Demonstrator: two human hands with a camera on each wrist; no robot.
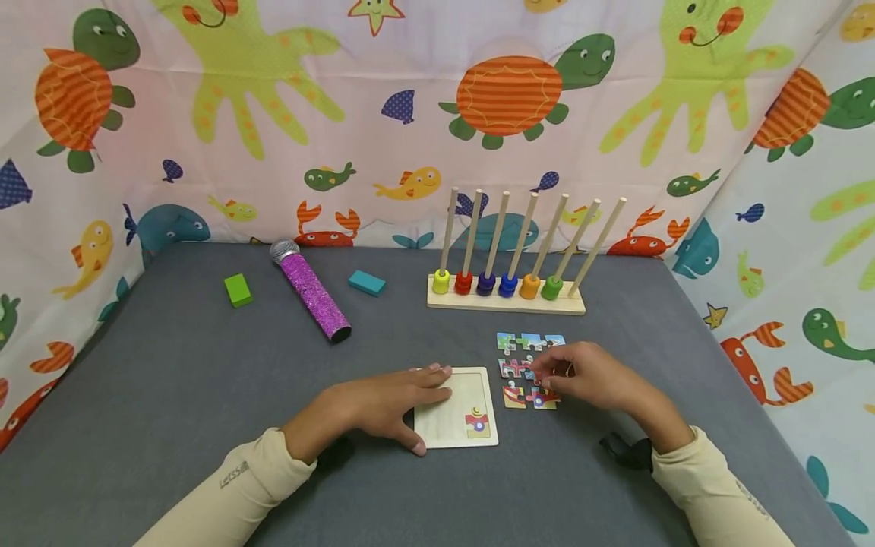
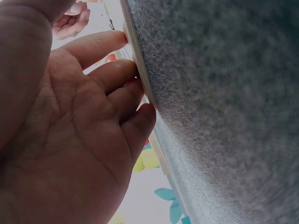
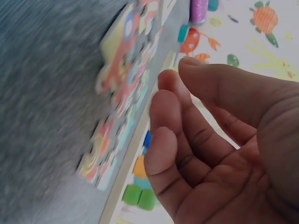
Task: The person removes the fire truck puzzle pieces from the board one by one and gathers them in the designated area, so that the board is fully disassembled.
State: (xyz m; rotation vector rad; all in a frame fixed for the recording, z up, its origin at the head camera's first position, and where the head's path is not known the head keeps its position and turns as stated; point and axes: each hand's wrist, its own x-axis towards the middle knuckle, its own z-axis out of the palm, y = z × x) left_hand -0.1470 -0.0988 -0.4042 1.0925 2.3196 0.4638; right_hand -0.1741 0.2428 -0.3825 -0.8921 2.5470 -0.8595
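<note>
My left hand (image 1: 386, 403) lies with fairly straight fingers over the left side of a square wooden puzzle tray (image 1: 444, 425). Its thumb touches the near left corner, and in the left wrist view the fingertips (image 2: 132, 70) meet the tray's pale edge. One puzzle piece (image 1: 478, 425) sits in the tray's near right corner. Just right of the tray, several loose jigsaw pieces (image 1: 515, 397) lie in rough rows. Over their right side hovers my right hand (image 1: 588, 376), fingers loosely bent. In the right wrist view, thumb and fingertips (image 3: 164, 109) stand apart, with nothing between them.
Behind the pieces stands a wooden peg stand (image 1: 506, 302) with tall rods and coloured rings. A glittery purple microphone (image 1: 316, 295) lies at the back left, between a green block (image 1: 238, 290) and a teal block (image 1: 367, 283). A patterned cloth (image 1: 273, 182) hangs behind the grey table.
</note>
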